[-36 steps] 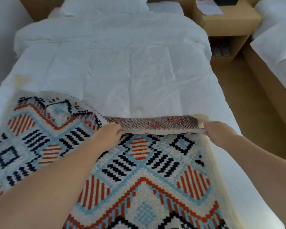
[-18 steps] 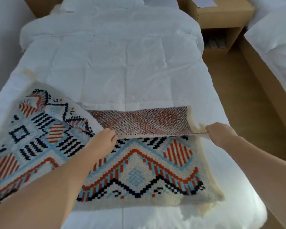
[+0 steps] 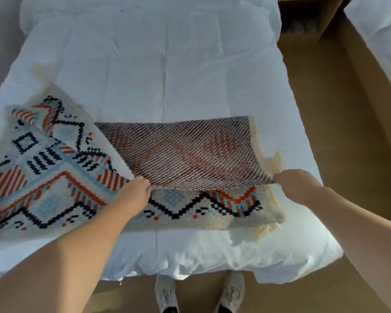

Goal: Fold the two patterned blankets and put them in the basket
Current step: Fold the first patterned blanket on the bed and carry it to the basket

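Lying across the near end of the white bed (image 3: pixel 167 64), the patterned blanket (image 3: pixel 45 181) spreads in from the left edge of the view, its face of orange, blue and black zigzags turned up. Right of that, the left hand (image 3: pixel 134 193) has its fingers curled over the blanket's raised edge, pinching it where the patterned face gives way to the reverse. From there a flap is turned back toward the head of the bed, showing the dull, diagonally woven underside. Beneath it, 1 layer lies flat on the duvet, with cream fringe at its right. The right hand (image 3: pixel 296 186) grips the same edge at its right corner, fingers closed on the cloth. Below, between the 2 arms, 2 pale shoes (image 3: pixel 165 292) stand on the brown floor at the bed's foot. Further right are a wooden nightstand (image 3: pixel 303 38) and a 2nd white bed (image 3: pixel 379 30).
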